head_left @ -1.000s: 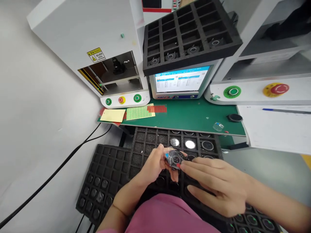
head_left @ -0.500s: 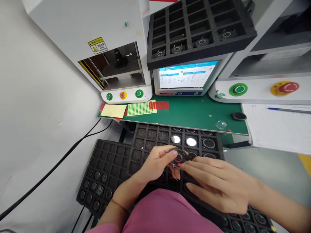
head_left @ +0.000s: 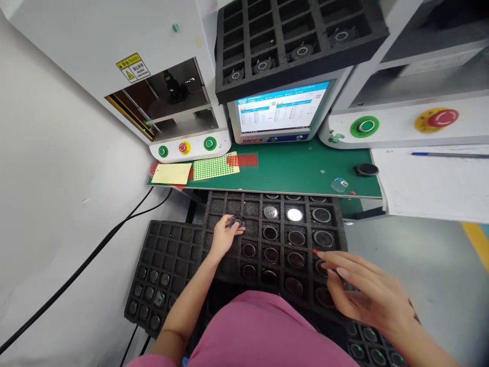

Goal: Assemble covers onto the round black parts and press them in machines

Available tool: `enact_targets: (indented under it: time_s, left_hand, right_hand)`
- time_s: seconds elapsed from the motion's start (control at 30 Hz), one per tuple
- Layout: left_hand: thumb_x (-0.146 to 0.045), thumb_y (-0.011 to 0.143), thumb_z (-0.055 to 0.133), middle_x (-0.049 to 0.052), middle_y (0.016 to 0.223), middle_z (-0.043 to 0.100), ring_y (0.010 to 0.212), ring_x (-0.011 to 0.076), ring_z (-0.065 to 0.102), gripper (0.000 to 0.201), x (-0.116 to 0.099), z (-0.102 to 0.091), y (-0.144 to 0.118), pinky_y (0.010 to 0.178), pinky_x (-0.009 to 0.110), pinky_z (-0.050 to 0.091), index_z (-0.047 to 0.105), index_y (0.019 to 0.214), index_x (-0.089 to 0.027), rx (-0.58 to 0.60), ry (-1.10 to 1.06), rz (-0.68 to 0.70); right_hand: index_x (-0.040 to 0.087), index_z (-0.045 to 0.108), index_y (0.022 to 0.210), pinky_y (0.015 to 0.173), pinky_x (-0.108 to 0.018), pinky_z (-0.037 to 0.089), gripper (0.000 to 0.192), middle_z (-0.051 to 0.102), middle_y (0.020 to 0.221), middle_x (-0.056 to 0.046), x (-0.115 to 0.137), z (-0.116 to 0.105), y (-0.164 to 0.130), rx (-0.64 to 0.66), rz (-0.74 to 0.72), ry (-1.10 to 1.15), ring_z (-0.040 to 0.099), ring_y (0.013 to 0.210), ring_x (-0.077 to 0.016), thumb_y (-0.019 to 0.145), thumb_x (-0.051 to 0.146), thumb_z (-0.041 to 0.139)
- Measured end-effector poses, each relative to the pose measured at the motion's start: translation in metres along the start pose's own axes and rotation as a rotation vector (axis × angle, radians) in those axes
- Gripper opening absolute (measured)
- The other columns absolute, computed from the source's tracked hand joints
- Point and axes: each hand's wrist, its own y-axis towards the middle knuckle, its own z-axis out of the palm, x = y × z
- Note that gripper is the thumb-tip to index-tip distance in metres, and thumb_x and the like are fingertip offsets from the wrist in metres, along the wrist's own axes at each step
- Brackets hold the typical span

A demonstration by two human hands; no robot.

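My left hand [head_left: 225, 237] is closed on a small dark round watch case [head_left: 237, 223] with a bluish tint, over the upper left part of a black foam tray [head_left: 250, 228]. Its fingers hide part of the case. Above the tray's right side is my right hand [head_left: 367, 288], a small red tab [head_left: 315, 252] at its fingertips. The fingers are stretched forward and the thumb sits apart below; exactly how the tab is held cannot be made out. Round glossy watch faces [head_left: 296, 238] fill several tray cells, one of them shining white.
A second foam tray [head_left: 173, 232] lies left, another at lower right [head_left: 362, 334]. On the green bench [head_left: 290, 163] lie a green-dot sticker sheet [head_left: 216, 167], red stickers [head_left: 244, 160], clear film [head_left: 339, 184] and a dark round part [head_left: 365, 169]. Press machines and a screen [head_left: 282, 109] stand behind.
My left hand has carried the watch case left and away from my body, over the tray cells. My right hand has drawn apart to the right with the red tab. The view has shifted slightly.
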Motion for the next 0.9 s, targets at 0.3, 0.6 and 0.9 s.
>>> enact_targets:
  time_s: [0.3,0.6,0.9]
  left_hand:
    - [-0.029,0.091,0.065,0.008,0.101,0.074,0.080,0.0150,0.072,0.014,0.047,0.012,0.012,0.076,0.031,0.060,0.067,0.093,-0.015,0.072,0.565,0.314]
    - [-0.022,0.092,0.062,0.009,0.109,0.077,0.085,0.0181,0.074,0.013,0.062,0.001,0.020,0.082,0.032,0.060,0.075,0.090,-0.019,0.139,0.859,0.611]
    - [-0.018,0.091,0.052,0.009,0.120,0.073,0.104,0.0269,0.071,0.030,0.033,0.001,-0.004,0.093,0.044,0.059,0.073,0.111,-0.021,0.054,0.926,0.775]
  right_hand:
    - [0.019,0.056,0.107,0.065,-0.024,0.061,0.032,0.076,0.086,-0.007,0.008,0.006,-0.024,-0.061,0.122,-0.175,0.074,0.071,-0.0152,0.084,-0.003,0.056]
    - [0.020,0.062,0.103,0.064,-0.027,0.056,0.018,0.075,0.088,-0.004,-0.068,-0.025,-0.054,-0.015,0.318,-0.430,0.072,0.070,-0.0172,0.088,0.010,0.063]
    - [0.015,0.058,0.123,0.086,-0.040,0.057,0.036,0.062,0.118,-0.010,-0.237,-0.029,-0.018,0.038,0.864,-0.361,0.064,0.100,-0.0203,0.097,0.038,0.061]
